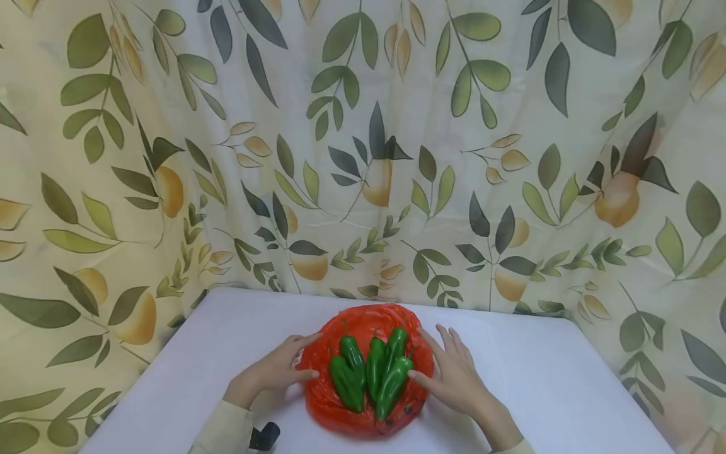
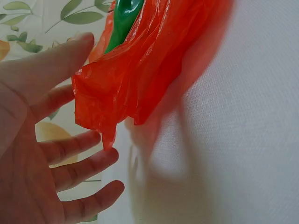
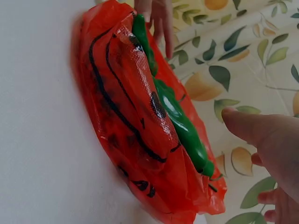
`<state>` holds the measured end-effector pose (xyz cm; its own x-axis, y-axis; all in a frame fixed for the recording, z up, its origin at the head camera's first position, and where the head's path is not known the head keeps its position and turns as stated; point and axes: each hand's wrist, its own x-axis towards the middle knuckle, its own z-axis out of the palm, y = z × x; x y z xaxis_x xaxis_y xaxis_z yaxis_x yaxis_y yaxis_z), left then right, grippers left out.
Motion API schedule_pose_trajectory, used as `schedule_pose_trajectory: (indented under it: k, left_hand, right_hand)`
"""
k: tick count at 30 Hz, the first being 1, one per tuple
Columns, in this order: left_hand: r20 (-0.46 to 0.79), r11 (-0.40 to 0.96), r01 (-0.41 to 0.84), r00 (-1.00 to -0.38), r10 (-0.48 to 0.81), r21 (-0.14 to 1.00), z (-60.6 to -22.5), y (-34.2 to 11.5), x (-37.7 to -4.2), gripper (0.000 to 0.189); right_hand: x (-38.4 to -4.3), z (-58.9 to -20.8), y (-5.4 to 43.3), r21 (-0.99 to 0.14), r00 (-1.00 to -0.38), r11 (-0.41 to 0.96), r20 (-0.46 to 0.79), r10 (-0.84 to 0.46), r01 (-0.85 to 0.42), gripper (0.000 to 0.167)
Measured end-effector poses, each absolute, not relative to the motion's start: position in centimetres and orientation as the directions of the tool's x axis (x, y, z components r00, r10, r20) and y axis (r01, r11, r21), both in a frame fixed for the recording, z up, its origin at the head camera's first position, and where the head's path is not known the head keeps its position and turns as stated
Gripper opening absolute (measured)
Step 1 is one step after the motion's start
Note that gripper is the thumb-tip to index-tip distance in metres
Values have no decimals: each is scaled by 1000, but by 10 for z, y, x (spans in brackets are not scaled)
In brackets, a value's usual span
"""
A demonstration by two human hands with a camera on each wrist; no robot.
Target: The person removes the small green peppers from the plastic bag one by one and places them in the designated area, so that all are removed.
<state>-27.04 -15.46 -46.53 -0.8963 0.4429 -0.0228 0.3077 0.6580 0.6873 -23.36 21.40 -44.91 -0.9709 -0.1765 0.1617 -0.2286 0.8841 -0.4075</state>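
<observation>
A red plastic bag (image 1: 326, 413), rolled down into a round, crumpled nest, rests on the white table. Several green peppers (image 1: 392, 386) with thin stems lie together in its middle. My left hand (image 1: 275, 367) is at the bag's left side, fingers spread. In the left wrist view its thumb and fingers are around the bag's loose edge (image 2: 91, 102) without pinching it. On the opposite side is my right hand (image 1: 454, 378), with its thumb and fingers apart beside the rim. Black printed lines and marks (image 3: 100, 84) show on the bag in the right wrist view.
White cloth covers the table (image 1: 533, 391) around the bag. A curtain (image 1: 363, 157) printed with leaves and fruit hangs behind the table and along its sides. Close to the left sleeve, a small black object (image 1: 265, 436) shows at the wrist.
</observation>
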Motion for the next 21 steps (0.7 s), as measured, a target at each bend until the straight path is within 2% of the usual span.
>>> schedule_pose_trajectory:
  k: [4, 10, 21]
  left_hand:
    - [-65, 664, 274, -897, 438, 696, -465, -155, -268, 73]
    - [-78, 646, 263, -890, 449, 717, -466, -154, -272, 76]
    - [-128, 653, 210, -894, 430, 727, -468, -155, -273, 78]
  right_hand:
    - [-233, -449, 210, -431, -962, 863, 178, -207, -265, 77]
    - [-233, -452, 204, -506, -962, 818, 147, -231, -274, 66]
    - [-232, -460, 196, -517, -955, 803, 135, -265, -296, 63]
